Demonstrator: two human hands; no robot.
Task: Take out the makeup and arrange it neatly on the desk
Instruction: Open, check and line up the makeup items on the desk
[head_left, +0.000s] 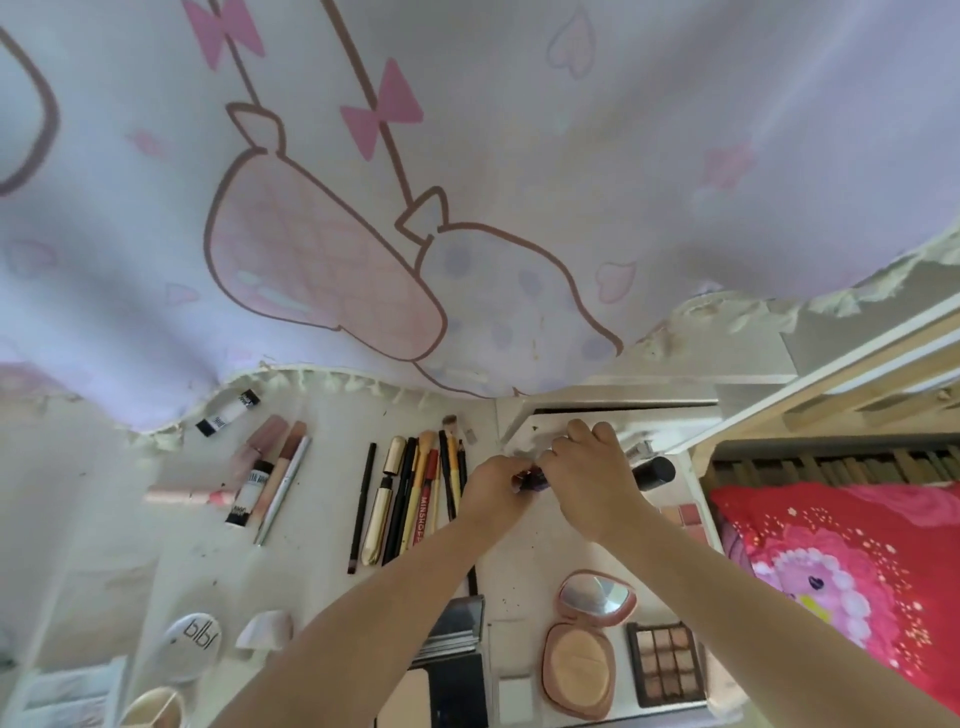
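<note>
A small dark tube with a purple band (527, 479) is pinched between both hands above the bench (524, 566). Left of it lies a row of pencils, brushes and a gold mascara (384, 501), side by side and pointing away. Farther left sit pink lip tubes (267, 457). Nearer than the dark tube, an open pink compact (584, 642) shows its mirror, with an eyeshadow palette (666, 665) just right of it.

Bright diffuse daylight, soft focus, fisheye-warped edges, perhaps slight motion blur
</note>
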